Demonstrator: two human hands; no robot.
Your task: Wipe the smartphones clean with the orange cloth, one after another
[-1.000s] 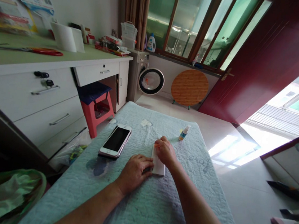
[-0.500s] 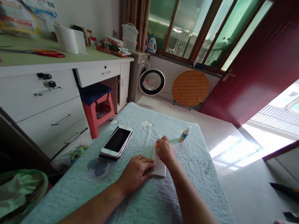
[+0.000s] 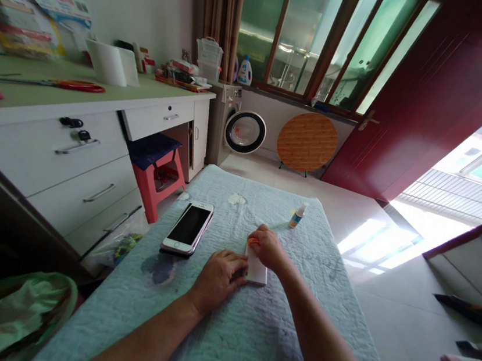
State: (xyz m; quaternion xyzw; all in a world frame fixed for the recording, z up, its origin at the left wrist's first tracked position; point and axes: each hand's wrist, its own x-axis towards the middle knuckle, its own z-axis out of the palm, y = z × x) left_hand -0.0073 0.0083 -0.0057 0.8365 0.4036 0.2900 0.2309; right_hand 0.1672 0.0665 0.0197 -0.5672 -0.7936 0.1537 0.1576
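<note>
A flat white slab, which looks like a power bank [image 3: 257, 273], lies lengthwise on the pale blue quilted cover [image 3: 313, 306]. My left hand [image 3: 219, 278] rests at its left side, thumb and fingers bent against its edge and holding it. Over its far end, my right hand [image 3: 267, 247] is closed, pinching a small orange cloth [image 3: 253, 241] against the surface. Most of the cloth is hidden under the fingers. To the left lies a white smartphone [image 3: 189, 227], screen dark, on top of a dark flat item. A small spray bottle [image 3: 297, 215] stands upright beyond my right hand.
Left of the covered table is a desk with white drawers [image 3: 82, 149], with a red stool [image 3: 159, 179] beneath it. A green waste bin [image 3: 70, 300] stands near left. Farther back are a washing machine with its door open [image 3: 245, 132] and a round wooden tabletop [image 3: 307, 142].
My right hand has slid slightly toward me along the white power bank, and a little more orange cloth shows. My left hand has stayed in place.
</note>
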